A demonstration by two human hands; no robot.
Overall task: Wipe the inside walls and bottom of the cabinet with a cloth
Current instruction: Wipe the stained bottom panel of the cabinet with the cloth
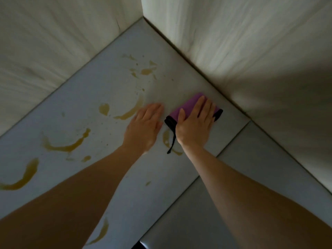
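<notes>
Bottom-wiping is underway: the right hand (195,123) is pressing flat on the purple cloth (188,105); the left hand (144,125) is resting flat, fingers straight, at its nine o'clock. Next, the yellow stains (129,112) further toward nine o'clock need sweeping.

A single head-worn view looks steeply down into the cabinet, close above its grey bottom panel (100,90). It faces the inner corner (143,17) at about twelve o'clock (walls rising at ten and two), with both forearms entering from six o'clock.
</notes>
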